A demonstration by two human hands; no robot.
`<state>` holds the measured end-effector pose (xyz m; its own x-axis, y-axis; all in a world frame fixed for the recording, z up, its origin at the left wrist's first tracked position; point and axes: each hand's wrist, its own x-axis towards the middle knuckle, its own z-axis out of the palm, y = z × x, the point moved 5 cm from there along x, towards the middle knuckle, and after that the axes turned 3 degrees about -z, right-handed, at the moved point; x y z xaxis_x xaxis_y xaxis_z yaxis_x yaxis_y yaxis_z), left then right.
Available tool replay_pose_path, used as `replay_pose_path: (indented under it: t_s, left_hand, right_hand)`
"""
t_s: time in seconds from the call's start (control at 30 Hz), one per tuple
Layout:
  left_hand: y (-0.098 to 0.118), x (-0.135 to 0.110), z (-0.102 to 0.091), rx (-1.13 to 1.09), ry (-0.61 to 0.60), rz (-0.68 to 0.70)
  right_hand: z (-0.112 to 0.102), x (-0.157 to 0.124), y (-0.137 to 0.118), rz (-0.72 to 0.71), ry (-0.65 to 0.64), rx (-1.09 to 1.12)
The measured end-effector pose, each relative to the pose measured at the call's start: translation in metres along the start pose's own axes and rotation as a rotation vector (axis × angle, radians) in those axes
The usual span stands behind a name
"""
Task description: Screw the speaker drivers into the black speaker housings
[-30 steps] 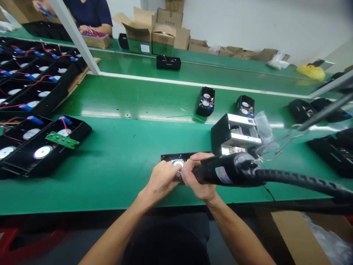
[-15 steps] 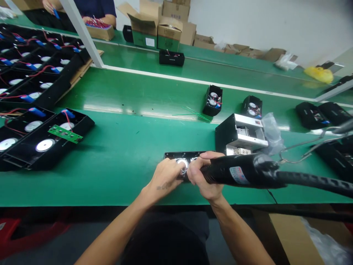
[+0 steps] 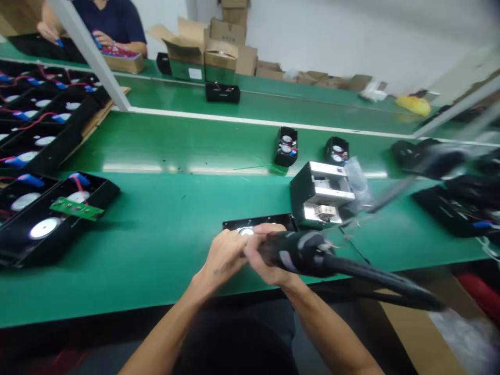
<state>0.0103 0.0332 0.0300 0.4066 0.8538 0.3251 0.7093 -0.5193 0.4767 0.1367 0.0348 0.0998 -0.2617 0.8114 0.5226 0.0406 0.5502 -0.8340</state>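
Note:
Both my hands meet over an open black speaker housing (image 3: 288, 221) lying on the green bench near me. A silver-white speaker cone (image 3: 245, 230) shows between my fingers. My right hand (image 3: 262, 255) is wrapped around a black corded electric screwdriver (image 3: 287, 253), held slanted, its tip hidden behind my hands. My left hand (image 3: 226, 255) is closed against the housing, its fingertips curled in by the screwdriver's front end. What they pinch is hidden. Just beyond, at the right, stands a black and silver box-shaped device (image 3: 321, 195), perhaps a screw feeder.
Left are housings with a green circuit board (image 3: 77, 208) across one, and a black tray (image 3: 58, 138) of parts. More housings (image 3: 287, 146) stand on the far strip. A co-worker (image 3: 117, 26) sits across by cardboard boxes (image 3: 187, 52). An open carton (image 3: 414, 328) is below right.
The view has shifted, so the bench appears tilted. My hands and the screwdriver are left of where they were in the picture; the screwdriver's cord end has swung downward. The co-worker's hand now holds a blue piece.

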Motion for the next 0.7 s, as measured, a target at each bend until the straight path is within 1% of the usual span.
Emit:
replay_pose_path:
  t_s: [0.07,0.1,0.13,0.17,0.27,0.3,0.33,0.37,0.4,0.47,0.53,0.63,0.7]
  left_hand:
    - [-0.003,-0.003,-0.002,0.012,-0.007,0.036]
    - [-0.006,-0.005,-0.003,0.024,-0.008,0.050]
    - [-0.009,-0.008,-0.005,0.036,-0.006,0.062]
    - [-0.012,-0.012,-0.008,0.045,-0.004,0.072]
    - [-0.016,-0.022,-0.018,0.053,0.030,0.107]
    - [-0.014,-0.023,-0.022,0.067,0.057,0.121]
    - [-0.010,-0.023,-0.026,0.088,0.088,0.134]
    - [-0.006,-0.021,-0.029,0.112,0.121,0.147]
    - [0.000,-0.017,-0.030,0.132,0.146,0.160]
    - [0.012,-0.007,-0.028,0.146,0.148,0.182]
    - [0.023,0.004,-0.020,0.152,0.101,0.192]
    - [0.032,0.014,-0.005,0.192,0.007,0.164]
    - [0.034,0.016,0.002,0.233,-0.040,0.134]
  right_hand:
    - [-0.011,0.010,-0.012,-0.048,-0.008,0.019]
    - [-0.023,0.015,-0.015,-0.050,0.033,0.042]
    - [-0.041,0.019,-0.016,-0.041,0.124,0.060]
    - [-0.064,0.023,-0.016,-0.039,0.252,0.059]
    - [-0.141,0.029,-0.010,-0.093,0.674,-0.089]
    - [-0.162,0.032,-0.006,-0.111,0.763,-0.156]
    - [-0.179,0.034,0.000,-0.120,0.821,-0.210]
    - [-0.192,0.037,0.008,-0.122,0.848,-0.246]
    - [-0.201,0.039,0.016,-0.110,0.848,-0.265]
    - [-0.209,0.042,0.029,-0.061,0.799,-0.276]
    - [-0.207,0.042,0.035,0.015,0.718,-0.274]
    - [-0.193,0.033,0.029,0.125,0.586,-0.190]
    - [-0.177,0.024,0.018,0.139,0.528,-0.048]
